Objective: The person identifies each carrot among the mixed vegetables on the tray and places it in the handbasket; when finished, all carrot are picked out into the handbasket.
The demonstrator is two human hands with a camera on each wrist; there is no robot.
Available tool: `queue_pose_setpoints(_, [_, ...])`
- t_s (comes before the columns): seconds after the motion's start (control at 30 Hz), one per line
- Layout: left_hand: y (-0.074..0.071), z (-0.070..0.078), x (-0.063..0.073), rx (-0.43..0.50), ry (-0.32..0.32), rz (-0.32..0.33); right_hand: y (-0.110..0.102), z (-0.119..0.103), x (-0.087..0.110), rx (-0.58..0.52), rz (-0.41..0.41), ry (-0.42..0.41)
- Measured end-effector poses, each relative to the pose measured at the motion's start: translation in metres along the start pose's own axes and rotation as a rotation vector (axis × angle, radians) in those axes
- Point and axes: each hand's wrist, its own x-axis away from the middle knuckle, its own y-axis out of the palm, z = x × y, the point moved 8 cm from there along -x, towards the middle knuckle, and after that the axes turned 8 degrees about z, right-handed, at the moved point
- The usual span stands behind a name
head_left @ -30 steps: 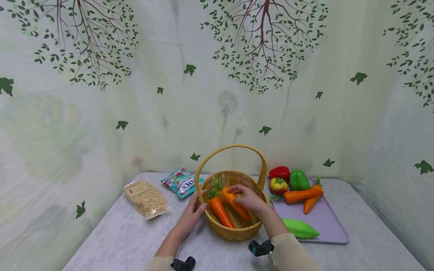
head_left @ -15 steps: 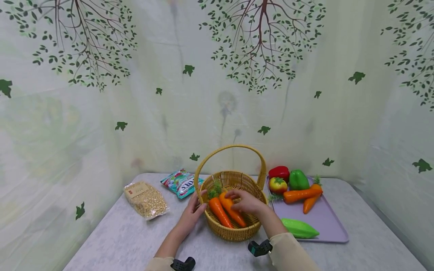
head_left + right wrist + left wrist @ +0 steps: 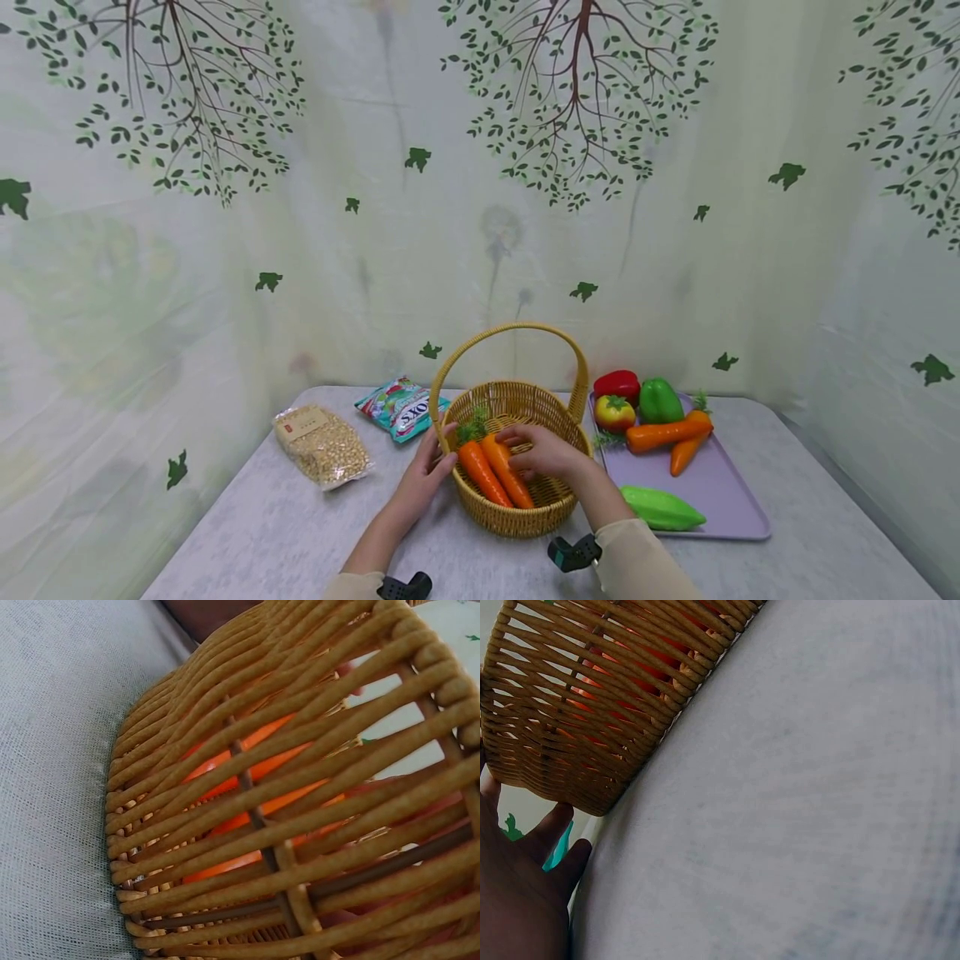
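In the head view, a round wicker basket (image 3: 517, 522) with a tall handle stands at mid-table. My left hand (image 3: 422, 471) grips its left side where the handle meets the rim. The left wrist view catches that hand (image 3: 521, 877) with spread fingers against the woven wall. Two orange carrots with green tops lie side by side in the basket, a left carrot (image 3: 482, 475) and a right carrot (image 3: 507, 473). My right hand (image 3: 551, 454) is inside the basket, its loosely bent fingers touching the right carrot near its top. In the right wrist view, wicker (image 3: 247, 795) hides most of that hand.
A lilac tray (image 3: 738, 508) at right bears a red pepper (image 3: 617, 384), green pepper (image 3: 661, 402), red-yellow fruit (image 3: 614, 413), two more carrots (image 3: 663, 433) and a green ridged vegetable (image 3: 663, 508). Left lie a grain bag (image 3: 322, 446) and a teal snack packet (image 3: 401, 408).
The right carrot has shifted left inside the basket until it lies against the left carrot. My right hand moved slightly with it, and its fingers have loosened. My left hand stays put.
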Motion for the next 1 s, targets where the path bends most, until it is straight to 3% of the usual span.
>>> queue_pose_setpoints(0.43, [0.0004,0.0005,-0.0003,0.003,-0.002,-0.001,-0.0009,0.0024,-0.0022,-0.004,0.029,0.004])
queue_pose_setpoints(0.67, [0.0013,0.0035,0.0000,0.043,0.056,-0.008,-0.0029,0.0033,-0.0022,0.026,0.058,-0.008])
queue_pose_setpoints(1.0, [0.0007,0.0022,0.0013,0.039,0.015,-0.005,-0.0080,-0.0041,0.0002,0.130,0.133,-0.059])
